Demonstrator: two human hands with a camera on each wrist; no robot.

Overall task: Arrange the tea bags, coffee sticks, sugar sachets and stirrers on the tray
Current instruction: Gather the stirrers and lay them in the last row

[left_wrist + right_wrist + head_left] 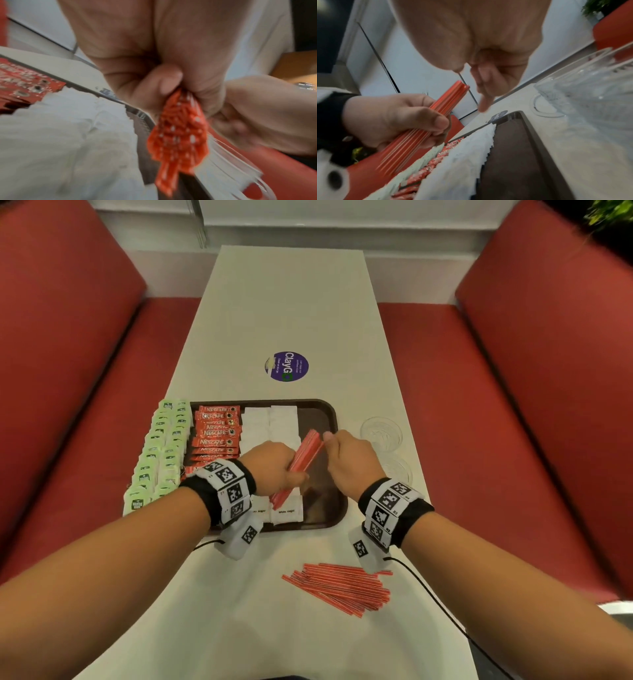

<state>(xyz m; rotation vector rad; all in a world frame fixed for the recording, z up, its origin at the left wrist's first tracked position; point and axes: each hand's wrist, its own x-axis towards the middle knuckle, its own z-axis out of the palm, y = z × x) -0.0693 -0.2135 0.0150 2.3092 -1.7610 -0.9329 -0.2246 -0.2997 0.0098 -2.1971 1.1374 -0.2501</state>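
My left hand [282,470] grips a bundle of red stirrers [306,458] slanted above the dark brown tray [317,419]. In the left wrist view the bundle's ends [178,135] fan out below my curled fingers. My right hand [334,445] hovers at the bundle's far tip and holds nothing. In the right wrist view one of its fingers [483,104] points down beside the bundle [426,128]. On the tray lie red coffee sticks [215,429] and two rows of white sugar sachets [269,422]. Green tea bags [159,453] line its left edge. More stirrers [342,587] lie loose on the table near me.
Two clear glasses [381,433] stand on the table just right of the tray. A purple round sticker [287,367] lies beyond it. Red benches [513,405] flank the narrow white table. The tray's right strip [513,155] is bare. Cables trail from both wrists.
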